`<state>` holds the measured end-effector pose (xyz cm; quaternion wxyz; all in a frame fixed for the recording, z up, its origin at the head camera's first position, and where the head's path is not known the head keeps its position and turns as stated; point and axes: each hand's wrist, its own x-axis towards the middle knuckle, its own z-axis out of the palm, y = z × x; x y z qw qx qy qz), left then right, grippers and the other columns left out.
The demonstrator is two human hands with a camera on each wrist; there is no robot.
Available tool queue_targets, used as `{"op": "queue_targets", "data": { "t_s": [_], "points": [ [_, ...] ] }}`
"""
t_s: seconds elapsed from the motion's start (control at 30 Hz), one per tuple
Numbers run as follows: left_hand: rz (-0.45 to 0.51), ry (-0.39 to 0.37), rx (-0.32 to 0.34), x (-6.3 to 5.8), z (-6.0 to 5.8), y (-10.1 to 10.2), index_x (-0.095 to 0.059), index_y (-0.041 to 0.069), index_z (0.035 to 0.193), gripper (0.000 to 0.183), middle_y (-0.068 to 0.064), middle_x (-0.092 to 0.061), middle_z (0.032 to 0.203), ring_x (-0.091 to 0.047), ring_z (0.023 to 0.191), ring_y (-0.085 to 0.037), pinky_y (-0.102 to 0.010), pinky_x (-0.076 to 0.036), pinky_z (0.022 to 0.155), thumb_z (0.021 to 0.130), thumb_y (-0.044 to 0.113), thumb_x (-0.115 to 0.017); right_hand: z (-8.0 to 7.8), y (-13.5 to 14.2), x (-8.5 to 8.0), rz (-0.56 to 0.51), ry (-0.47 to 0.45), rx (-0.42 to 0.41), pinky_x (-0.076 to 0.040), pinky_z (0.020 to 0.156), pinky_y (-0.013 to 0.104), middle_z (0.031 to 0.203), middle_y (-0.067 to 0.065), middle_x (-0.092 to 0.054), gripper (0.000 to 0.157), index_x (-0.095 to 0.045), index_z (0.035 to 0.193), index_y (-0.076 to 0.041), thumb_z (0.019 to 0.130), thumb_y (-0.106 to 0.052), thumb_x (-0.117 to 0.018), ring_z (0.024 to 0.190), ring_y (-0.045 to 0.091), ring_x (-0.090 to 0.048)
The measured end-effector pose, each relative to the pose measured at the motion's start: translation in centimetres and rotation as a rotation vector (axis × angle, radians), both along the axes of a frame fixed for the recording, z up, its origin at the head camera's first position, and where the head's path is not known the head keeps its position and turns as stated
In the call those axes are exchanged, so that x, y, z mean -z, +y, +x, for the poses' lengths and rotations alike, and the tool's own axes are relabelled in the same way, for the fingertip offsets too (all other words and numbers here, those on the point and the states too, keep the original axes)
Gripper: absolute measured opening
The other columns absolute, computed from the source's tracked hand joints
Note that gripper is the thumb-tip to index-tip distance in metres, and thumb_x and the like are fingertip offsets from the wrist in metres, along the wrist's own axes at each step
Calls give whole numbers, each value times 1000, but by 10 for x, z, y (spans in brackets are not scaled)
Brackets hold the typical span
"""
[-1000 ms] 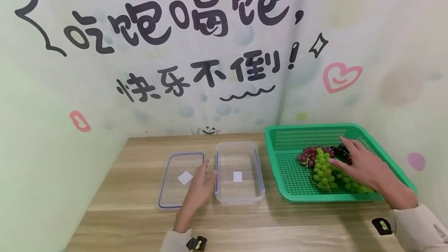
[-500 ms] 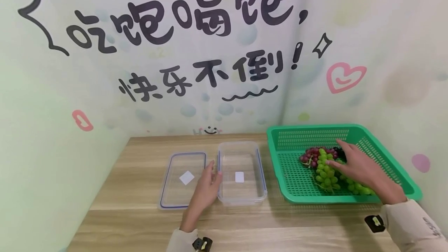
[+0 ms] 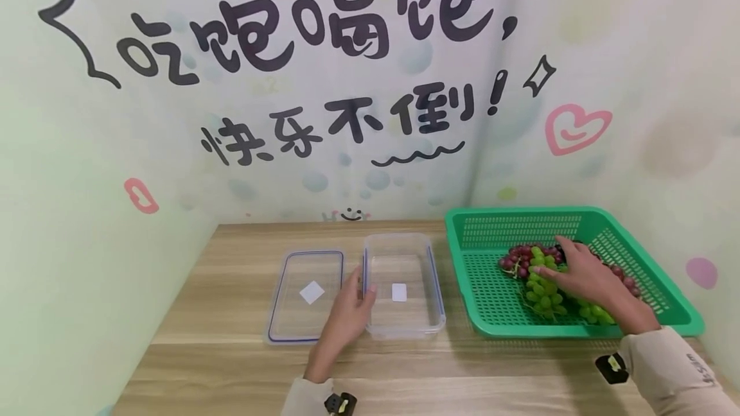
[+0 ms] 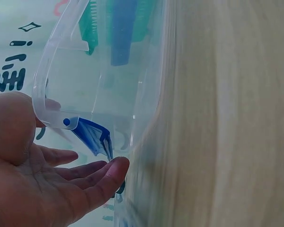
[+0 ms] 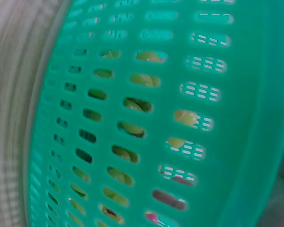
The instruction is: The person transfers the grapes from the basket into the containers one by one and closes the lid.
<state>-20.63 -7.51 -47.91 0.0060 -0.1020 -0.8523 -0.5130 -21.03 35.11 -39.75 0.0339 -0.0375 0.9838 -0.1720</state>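
My left hand [image 3: 349, 313] is at the left side of a clear plastic food container [image 3: 407, 320], thumb right at the rim. In the left wrist view its slightly bent fingers [image 4: 106, 184] lie beside the container's blue-edged side latch [image 4: 92, 137]. A clear lid with a blue seal [image 3: 295, 323] lies flat on the left. Over the green basket [image 3: 480, 281], my right hand [image 3: 595, 284] hovers with fingers spread, its thumb overlapping a bunch of green grapes [image 3: 543, 300]. Red grapes [image 3: 517, 259] lie behind. In the right wrist view the basket wall [image 5: 246, 132] hides that hand.
All of this stands on a wood-grain table [image 3: 405, 384]. A printed curtain [image 3: 289, 191] closes off the back, and light walls rise at both sides. White labels mark the lid and the container floor. More red grapes [image 3: 624, 278] lie right of the right hand.
My left hand has moved right, from above the lid's edge to the container's left rim. My right hand has shifted slightly left and lower over the grapes. The head view has turned slightly left.
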Motion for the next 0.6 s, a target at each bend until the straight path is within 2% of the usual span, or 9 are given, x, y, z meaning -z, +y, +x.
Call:
{"op": "queue_targets", "data": {
  "t_s": [0.23, 0.6],
  "points": [
    [-23, 0, -9, 1, 1, 2, -27, -8, 151, 57, -33, -43, 142, -55, 120, -45, -56, -48, 101, 104, 18, -48, -2, -4, 6, -15, -54, 14, -39, 88, 76, 142, 51, -22, 98, -16, 148, 19, 95, -50, -61, 123, 67, -32],
    [-35, -28, -10, 0, 2, 3, -25, -7, 152, 59, -32, -42, 145, -49, 127, -47, -59, -42, 107, 105, 19, -48, -3, -10, 13, 15, -63, 4, -43, 84, 74, 137, 52, -30, 93, -26, 144, 19, 93, -50, -63, 119, 67, -36]
  ]
}}
